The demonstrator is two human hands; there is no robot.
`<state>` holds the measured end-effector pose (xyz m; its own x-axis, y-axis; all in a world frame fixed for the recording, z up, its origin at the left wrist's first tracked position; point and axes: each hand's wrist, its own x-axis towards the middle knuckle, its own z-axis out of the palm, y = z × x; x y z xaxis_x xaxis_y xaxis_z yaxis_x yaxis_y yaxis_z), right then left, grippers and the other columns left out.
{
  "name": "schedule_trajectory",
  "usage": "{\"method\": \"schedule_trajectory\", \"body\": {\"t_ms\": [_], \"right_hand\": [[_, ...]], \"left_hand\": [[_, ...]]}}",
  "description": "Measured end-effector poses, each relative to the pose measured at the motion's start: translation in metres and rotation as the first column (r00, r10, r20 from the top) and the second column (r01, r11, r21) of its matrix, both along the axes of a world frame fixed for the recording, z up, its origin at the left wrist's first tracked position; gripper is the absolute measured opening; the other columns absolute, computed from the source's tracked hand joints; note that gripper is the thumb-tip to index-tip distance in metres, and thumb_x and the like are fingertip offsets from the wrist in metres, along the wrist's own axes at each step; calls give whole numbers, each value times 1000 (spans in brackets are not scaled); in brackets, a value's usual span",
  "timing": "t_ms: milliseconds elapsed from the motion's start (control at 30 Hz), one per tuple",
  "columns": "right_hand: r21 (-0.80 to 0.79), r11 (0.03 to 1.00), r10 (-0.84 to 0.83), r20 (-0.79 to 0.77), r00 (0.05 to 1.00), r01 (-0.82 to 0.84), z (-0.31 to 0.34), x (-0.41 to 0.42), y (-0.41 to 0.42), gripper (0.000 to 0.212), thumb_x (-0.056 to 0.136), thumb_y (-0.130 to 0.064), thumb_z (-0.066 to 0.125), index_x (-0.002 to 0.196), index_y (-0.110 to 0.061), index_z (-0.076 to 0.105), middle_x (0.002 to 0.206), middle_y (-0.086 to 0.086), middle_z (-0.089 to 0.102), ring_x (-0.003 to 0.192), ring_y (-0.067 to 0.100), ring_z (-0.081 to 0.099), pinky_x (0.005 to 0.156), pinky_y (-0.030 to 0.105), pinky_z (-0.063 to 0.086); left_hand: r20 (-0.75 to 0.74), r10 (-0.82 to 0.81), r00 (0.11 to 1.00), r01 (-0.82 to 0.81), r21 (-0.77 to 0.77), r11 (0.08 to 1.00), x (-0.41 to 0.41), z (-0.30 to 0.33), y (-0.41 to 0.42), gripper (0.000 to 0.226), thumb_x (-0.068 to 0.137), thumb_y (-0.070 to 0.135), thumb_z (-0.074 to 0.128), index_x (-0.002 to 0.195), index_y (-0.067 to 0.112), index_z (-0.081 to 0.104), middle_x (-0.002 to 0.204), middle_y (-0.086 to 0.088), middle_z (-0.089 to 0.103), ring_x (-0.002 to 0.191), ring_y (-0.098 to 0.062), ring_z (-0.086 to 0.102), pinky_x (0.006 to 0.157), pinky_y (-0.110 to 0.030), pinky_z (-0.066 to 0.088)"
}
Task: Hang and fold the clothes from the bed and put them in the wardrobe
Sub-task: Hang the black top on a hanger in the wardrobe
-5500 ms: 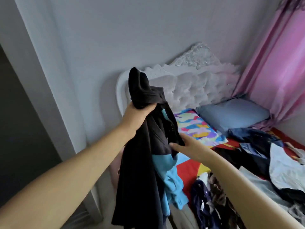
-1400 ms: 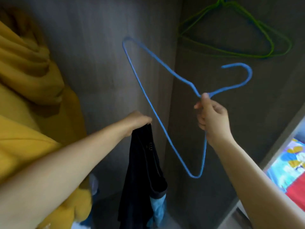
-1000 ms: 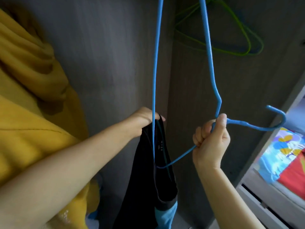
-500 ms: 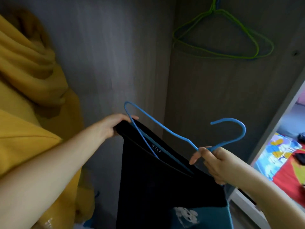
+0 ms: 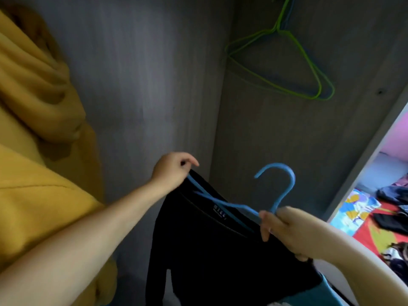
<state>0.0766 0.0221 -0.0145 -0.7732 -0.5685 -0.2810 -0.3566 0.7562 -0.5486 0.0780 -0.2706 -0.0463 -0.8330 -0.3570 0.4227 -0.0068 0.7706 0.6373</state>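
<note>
A black top [image 5: 212,257] with a teal lower part hangs in front of me inside the grey wardrobe [image 5: 154,74]. A blue wire hanger [image 5: 276,186] is threaded into its neck opening, hook pointing up. My left hand [image 5: 174,168] pinches the garment's left shoulder over the hanger's left tip. My right hand [image 5: 284,228] grips the hanger at the base of its hook together with the collar. The hanger's right arm is hidden inside the fabric.
A yellow garment [image 5: 33,151] hangs at the left of the wardrobe. Green wire hangers [image 5: 287,69] hang at the upper right. Past the wardrobe's right edge [image 5: 364,162] lies the bed [image 5: 379,224] with a colourful sheet and several dark clothes.
The hanger has gone deeper into the neck of the black top and its hook has turned upright. My left hand has risen, spreading the shoulder over the hanger's tip.
</note>
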Motion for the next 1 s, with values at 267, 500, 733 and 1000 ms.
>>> {"method": "schedule_trajectory", "body": {"t_ms": [267, 500, 733, 1000], "right_hand": [[-293, 953, -31, 138, 990, 71, 6, -15, -60, 39, 101, -33, 43, 70, -12, 52, 38, -7, 34, 32, 13, 34, 37, 22, 34], [-528, 837, 65, 356, 932, 143, 51, -33, -95, 31, 103, -17, 37, 74, -10, 45, 42, -6, 27, 33, 8, 25, 38, 19, 30], [-673, 730, 181, 356, 917, 117, 101, -29, -189, 27, 99, -5, 38, 76, -5, 52, 39, -2, 41, 33, 10, 41, 40, 20, 43], [-786, 615, 347, 193, 918, -67, 173, 11, -268, 22, 94, -6, 51, 72, -3, 50, 48, 3, 54, 40, 14, 52, 49, 26, 50]], "left_hand": [[117, -60, 991, 78, -155, 985, -3, 3, 15, 21, 94, 26, 56, 112, 28, 67, 90, 6, 70, 91, -18, 67, 76, -25, 48], [80, -130, 988, 82, 436, 896, 22, 24, 1, 19, 100, 19, 44, 96, 15, 62, 84, -4, 63, 68, -9, 57, 59, -26, 47], [6, -252, 968, 240, 278, 930, 75, 65, 53, 49, 86, 64, 46, 84, 20, 66, 85, 15, 65, 86, 0, 60, 80, -20, 44], [-187, 120, 975, 4, 557, 830, 110, 117, 46, 72, 82, 28, 55, 145, 44, 22, 137, 7, 46, 119, -16, 51, 98, -34, 45]]}}
